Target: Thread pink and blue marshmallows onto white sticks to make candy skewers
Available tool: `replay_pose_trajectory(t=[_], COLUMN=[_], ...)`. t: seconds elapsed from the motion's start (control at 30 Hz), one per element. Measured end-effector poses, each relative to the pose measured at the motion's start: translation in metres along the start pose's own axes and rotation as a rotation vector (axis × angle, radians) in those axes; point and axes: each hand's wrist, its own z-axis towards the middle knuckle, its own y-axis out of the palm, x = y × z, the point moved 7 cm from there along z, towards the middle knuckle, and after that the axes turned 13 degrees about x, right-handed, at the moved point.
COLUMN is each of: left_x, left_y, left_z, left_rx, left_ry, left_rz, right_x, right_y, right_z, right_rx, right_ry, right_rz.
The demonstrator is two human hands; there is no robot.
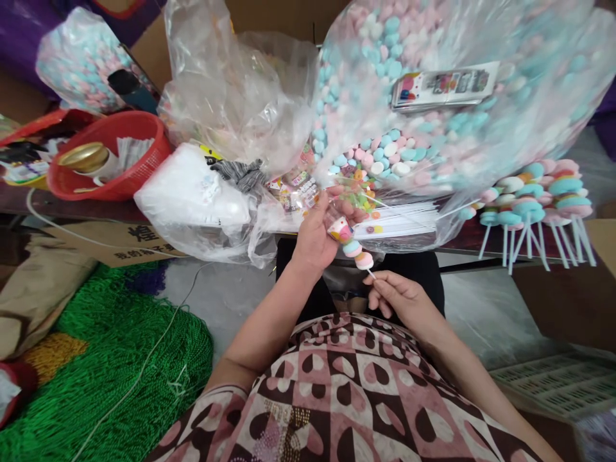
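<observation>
Shirt (346, 391) sits at six o'clock; left grip (315, 237), half-curled, holds wrapper (341, 230); right grip (397, 292) pinches candy (364, 260) by its stick (371, 274); bagging seems underway; likely needs straight push.

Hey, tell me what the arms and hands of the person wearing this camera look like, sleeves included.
The left hand and right hand are ungloved, with no watch or bracelet showing. The forearms are bare. The left sleeve ends near the elbow and matches the top: dusty pink and dark brown, with rounded two-tone shapes in squares.
</observation>
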Motion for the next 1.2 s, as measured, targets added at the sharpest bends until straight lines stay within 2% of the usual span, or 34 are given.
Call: replay_pose_trajectory(t=[0.07, 0.2, 0.33, 0.5, 0.63, 0.73, 0.87, 0.93, 1.07, 1.2], left_x=[0.011, 0.017, 0.0, -0.032, -0.047, -0.042, -0.02, -0.017, -0.025, -0.036], left_y=[-0.006, -0.009, 0.004, 0.005, 0.0, -0.001, -0.007, -0.011, -0.022, -0.027], left_z=[0.005, 0.006, -0.004, -0.02, -0.029, -0.03, -0.023, -0.02, -0.018, -0.017], left_rx=[0.05, 0.113, 0.016, -0.032, -0.104, -0.131, -0.062, -0.024, 0.078, 0.146], left_ry=[0.073, 0.127, 0.105, 0.007, -0.109, -0.125, 0.028, 0.07, 0.071, 0.082], left_rz=[-0.05, -0.058, -0.078, 0.035, 0.173, 0.132, 0.093, 0.126, 0.179, 0.134], right_x=[-0.002, -0.024, -0.051, -0.057, -0.054, -0.051, -0.051, -0.052, -0.049, -0.048], right_y=[-0.008, -0.016, 0.006, 0.038, 0.043, 0.036, 0.021, 0.018, 0.017, 0.014], right_z=[0.001, 0.002, 0.008, 0.016, 0.02, 0.024, 0.028, 0.028, 0.027, 0.027], right_rx=[0.028, 0.112, 0.123, 0.071, 0.048, 0.066, 0.165, 0.183, 0.185, 0.223], right_ry=[-0.042, -0.122, -0.203, -0.252, -0.262, -0.244, -0.281, -0.296, -0.286, -0.31], right_rz=[-0.006, 0.172, 0.266, 0.289, 0.316, 0.313, 0.307, 0.301, 0.257, 0.195])
